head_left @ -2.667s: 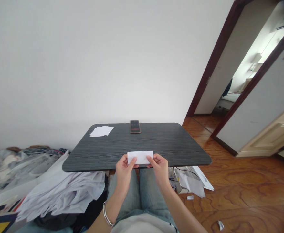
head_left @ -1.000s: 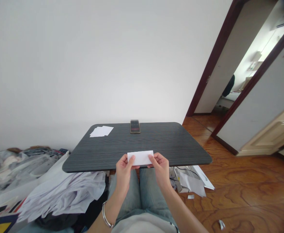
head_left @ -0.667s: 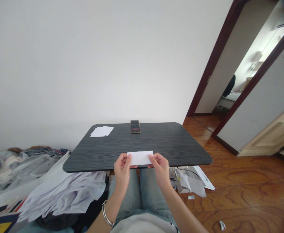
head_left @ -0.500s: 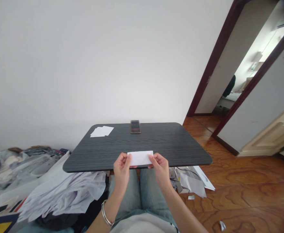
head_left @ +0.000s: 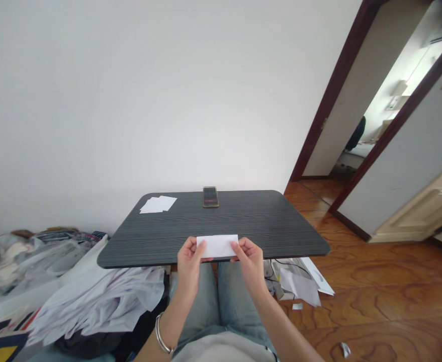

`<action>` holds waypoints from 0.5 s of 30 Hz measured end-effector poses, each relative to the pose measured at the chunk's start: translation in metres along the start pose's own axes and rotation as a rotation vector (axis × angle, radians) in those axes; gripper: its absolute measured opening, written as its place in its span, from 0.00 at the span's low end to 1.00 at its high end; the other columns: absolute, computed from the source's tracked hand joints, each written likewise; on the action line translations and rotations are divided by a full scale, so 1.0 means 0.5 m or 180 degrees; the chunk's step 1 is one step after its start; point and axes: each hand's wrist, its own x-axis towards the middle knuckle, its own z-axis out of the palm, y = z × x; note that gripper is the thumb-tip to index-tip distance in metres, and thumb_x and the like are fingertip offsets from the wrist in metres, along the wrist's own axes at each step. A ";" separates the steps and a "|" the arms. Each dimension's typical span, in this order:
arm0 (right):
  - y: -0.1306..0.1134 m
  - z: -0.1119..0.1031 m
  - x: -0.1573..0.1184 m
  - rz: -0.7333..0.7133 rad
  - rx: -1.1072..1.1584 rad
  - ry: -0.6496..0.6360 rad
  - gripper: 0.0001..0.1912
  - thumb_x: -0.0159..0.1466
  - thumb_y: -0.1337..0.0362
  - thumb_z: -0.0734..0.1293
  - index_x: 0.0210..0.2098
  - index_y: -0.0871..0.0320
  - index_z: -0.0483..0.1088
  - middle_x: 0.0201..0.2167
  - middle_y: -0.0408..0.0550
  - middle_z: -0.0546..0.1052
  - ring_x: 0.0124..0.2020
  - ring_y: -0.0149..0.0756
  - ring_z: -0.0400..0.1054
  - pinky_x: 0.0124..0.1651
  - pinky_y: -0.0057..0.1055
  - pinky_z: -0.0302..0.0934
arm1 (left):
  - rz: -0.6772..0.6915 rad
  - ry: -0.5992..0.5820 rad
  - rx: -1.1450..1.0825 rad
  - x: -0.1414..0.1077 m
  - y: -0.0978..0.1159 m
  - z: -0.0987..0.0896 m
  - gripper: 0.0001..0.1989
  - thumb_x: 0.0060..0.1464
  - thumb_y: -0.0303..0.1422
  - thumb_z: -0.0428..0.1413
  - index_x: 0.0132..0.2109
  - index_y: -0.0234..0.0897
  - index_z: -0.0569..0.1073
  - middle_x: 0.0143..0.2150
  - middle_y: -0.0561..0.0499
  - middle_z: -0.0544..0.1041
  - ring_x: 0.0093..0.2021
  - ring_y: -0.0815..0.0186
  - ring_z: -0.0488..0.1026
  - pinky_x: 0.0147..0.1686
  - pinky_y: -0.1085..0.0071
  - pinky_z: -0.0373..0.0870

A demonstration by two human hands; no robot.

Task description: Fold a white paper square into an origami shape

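A small white rectangle of paper (head_left: 217, 246) is stretched level between my hands, over the front edge of the dark table (head_left: 243, 221). My left hand (head_left: 190, 255) pinches its left end, thumb on top. The right end is pinched the same way by my right hand (head_left: 248, 255). The fingers under the paper are partly hidden. Some white sheets (head_left: 158, 204) overlap at the table's back left. A dark phone (head_left: 210, 196) lies at the back, near the middle.
White wall (head_left: 168, 100) rises behind the table. Bagged clothes (head_left: 55, 256) and white fabric (head_left: 107, 296) are heaped at the left. Papers and cables (head_left: 299, 284) lie under the table's right side on the wooden floor (head_left: 371, 286). A doorway stands at the right.
My left hand's grip and the paper's left end have shifted very slightly left. Both hands still hold the paper; the sheets and phone stay where they were.
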 end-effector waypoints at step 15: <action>-0.011 0.005 -0.005 0.0011 -0.0107 -0.0025 0.16 0.53 0.54 0.68 0.20 0.58 0.62 0.16 0.39 0.63 0.18 0.26 0.56 0.19 0.22 0.56 | -0.0339 0.0060 0.0072 -0.012 0.021 0.026 0.14 0.36 0.34 0.64 0.31 0.31 0.71 0.27 0.51 0.75 0.29 0.64 0.73 0.19 0.75 0.70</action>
